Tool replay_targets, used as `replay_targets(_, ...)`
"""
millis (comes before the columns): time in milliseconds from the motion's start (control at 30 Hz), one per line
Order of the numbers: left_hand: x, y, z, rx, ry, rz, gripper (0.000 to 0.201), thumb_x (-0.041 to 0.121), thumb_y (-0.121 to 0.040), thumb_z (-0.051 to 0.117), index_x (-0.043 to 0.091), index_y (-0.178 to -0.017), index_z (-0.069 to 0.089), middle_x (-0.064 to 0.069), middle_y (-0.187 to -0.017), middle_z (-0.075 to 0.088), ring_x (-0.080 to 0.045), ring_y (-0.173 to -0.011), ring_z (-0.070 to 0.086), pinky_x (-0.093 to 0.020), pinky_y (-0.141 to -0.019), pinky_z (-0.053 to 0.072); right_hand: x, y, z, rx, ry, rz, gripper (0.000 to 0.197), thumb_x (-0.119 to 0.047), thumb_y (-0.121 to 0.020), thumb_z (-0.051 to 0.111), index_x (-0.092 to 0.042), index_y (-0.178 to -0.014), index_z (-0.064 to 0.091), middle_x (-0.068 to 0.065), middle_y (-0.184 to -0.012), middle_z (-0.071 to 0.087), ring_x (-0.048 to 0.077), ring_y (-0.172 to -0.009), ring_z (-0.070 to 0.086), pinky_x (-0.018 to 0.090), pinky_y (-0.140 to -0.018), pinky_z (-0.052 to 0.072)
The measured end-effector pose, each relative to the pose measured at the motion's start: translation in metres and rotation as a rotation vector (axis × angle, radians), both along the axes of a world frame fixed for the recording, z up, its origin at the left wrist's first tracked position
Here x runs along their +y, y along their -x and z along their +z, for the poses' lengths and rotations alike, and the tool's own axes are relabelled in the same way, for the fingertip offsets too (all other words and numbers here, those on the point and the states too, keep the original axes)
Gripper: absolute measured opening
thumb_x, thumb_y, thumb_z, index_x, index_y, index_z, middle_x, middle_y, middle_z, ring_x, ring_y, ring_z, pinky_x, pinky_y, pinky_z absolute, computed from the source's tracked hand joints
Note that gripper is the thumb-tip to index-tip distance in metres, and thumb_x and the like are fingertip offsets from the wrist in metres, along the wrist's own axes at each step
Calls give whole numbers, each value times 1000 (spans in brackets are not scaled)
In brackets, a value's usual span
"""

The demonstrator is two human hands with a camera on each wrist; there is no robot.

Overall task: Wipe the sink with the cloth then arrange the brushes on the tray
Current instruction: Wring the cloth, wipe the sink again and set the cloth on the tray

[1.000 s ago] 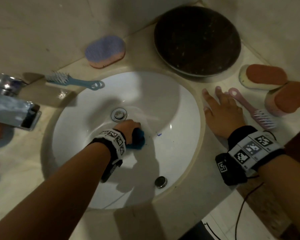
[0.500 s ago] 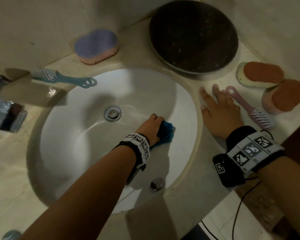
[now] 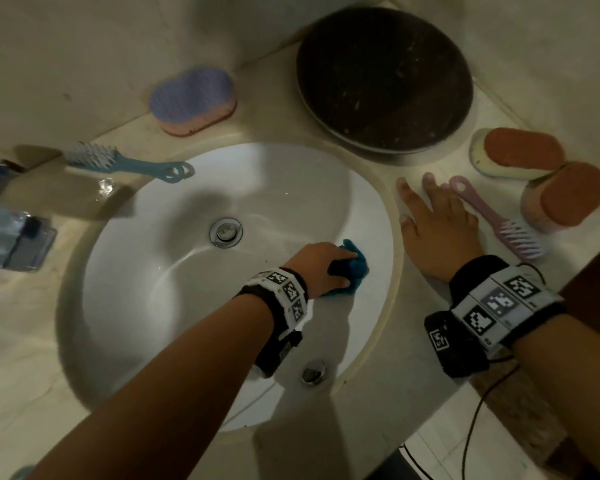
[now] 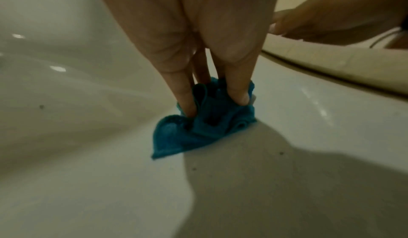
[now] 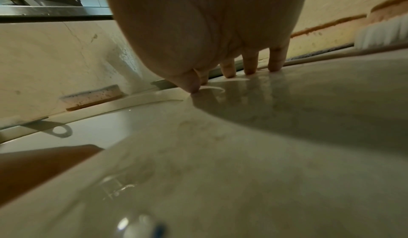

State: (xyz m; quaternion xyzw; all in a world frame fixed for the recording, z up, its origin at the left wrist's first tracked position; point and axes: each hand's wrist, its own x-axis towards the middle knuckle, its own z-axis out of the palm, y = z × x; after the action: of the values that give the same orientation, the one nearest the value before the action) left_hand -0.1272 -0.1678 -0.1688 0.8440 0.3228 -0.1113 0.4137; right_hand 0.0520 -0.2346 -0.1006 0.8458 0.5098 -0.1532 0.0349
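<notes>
My left hand (image 3: pixel 329 268) grips a bunched teal cloth (image 3: pixel 355 270) and presses it on the right inner wall of the white sink (image 3: pixel 146 306). In the left wrist view my fingers (image 4: pixel 186 93) dig into the cloth (image 4: pixel 181 137). Flat on the countertop right of the basin lies my right hand (image 3: pixel 433 220), fingers spread and holding nothing. A blue brush (image 3: pixel 118 162) lies on the sink's far left rim. Beside my right hand lies a pink brush (image 3: pixel 499 220). The dark round tray (image 3: pixel 385 81) sits at the back.
A purple-topped sponge (image 3: pixel 193 100) lies at the back wall. Two orange-topped sponges (image 3: pixel 520 154) (image 3: pixel 565 199) sit right of the tray. The chrome tap (image 3: pixel 11 230) juts in from the left. The drain (image 3: pixel 226 232) is mid-basin, and an overflow cap (image 3: pixel 313 371) is near the front.
My left hand has swept the cloth from beside the drain rightward to the basin's right wall. The right hand has stayed flat on the counter.
</notes>
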Motion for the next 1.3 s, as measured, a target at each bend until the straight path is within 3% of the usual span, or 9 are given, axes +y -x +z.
replay_targets(100, -11, -5, 0, -42, 14, 33, 51, 26, -87, 65, 20, -135, 49, -7, -139, 49, -23, -129, 43, -24, -106, 28, 0, 0, -1, -4, -10, 6, 58, -33, -98, 33, -38, -148, 6, 2, -159, 1, 28, -146, 6, 52, -115, 13)
replay_targets(233, -19, 4, -4, -105, 62, 44, 32, 7, -78, 70, 6, -109, 66, -9, -130, 52, -26, -121, 48, -20, -98, 32, 1, 0, -1, -21, -13, 11, 58, -32, -98, 33, -37, -149, 6, 3, -160, 1, 29, -146, 6, 52, -114, 13)
replay_targets(400, -3, 20, -3, 21, -1, -50, 21, -3, -76, 63, 4, -94, 68, -10, -119, 57, -27, -111, 54, -28, -94, 42, 1, 1, -2, -5, -26, -10, 59, -31, -97, 35, -39, -148, 6, 2, -160, 2, 28, -146, 5, 51, -115, 12)
replay_targets(600, 49, 67, -4, 79, -208, 295, 19, 9, -78, 67, 12, -96, 69, -8, -112, 63, -26, -102, 60, -23, -85, 41, 0, 1, 0, 1, -24, -2, 58, -31, -98, 34, -37, -148, 7, 4, -160, 2, 30, -146, 7, 52, -115, 14)
replay_targets(700, 56, 79, -12, 294, -151, 216, 30, 11, -84, 62, 13, -113, 65, -9, -123, 60, -29, -110, 58, -31, -98, 45, -1, 1, 0, -13, -25, 5, 58, -31, -98, 34, -37, -149, 7, 5, -160, 2, 31, -145, 7, 51, -115, 14)
replay_targets(800, 38, 81, -14, 248, -54, 234, 48, 8, -86, 60, 14, -132, 51, -10, -139, 43, -29, -127, 44, -28, -107, 32, 0, 1, 0, -16, -19, 6, 59, -31, -98, 35, -37, -149, 7, 5, -159, 3, 31, -145, 8, 52, -114, 14)
replay_targets(900, 12, 64, -8, 149, 11, 147, 52, 17, -83, 66, 20, -133, 50, -8, -139, 38, -29, -126, 43, -25, -108, 31, -1, 1, -1, -23, -22, 7, 58, -31, -97, 35, -36, -149, 8, 5, -159, 4, 31, -145, 8, 52, -114, 14)
replay_targets(1067, -5, 35, -4, 141, 84, 17, 72, 10, -75, 74, 20, -139, 43, -9, -142, 28, -29, -128, 39, -27, -108, 32, 0, 1, 1, -3, -23, -8, 58, -31, -97, 35, -37, -148, 8, 4, -159, 3, 30, -146, 7, 51, -114, 13)
replay_targets(1300, -17, 8, 4, 10, 51, -11, 59, 19, -76, 74, 15, -129, 52, -10, -131, 46, -27, -119, 47, -29, -100, 36, 1, 0, 3, 1, 6, -9, 57, -32, -98, 33, -38, -148, 5, 3, -160, 1, 29, -146, 5, 51, -115, 11)
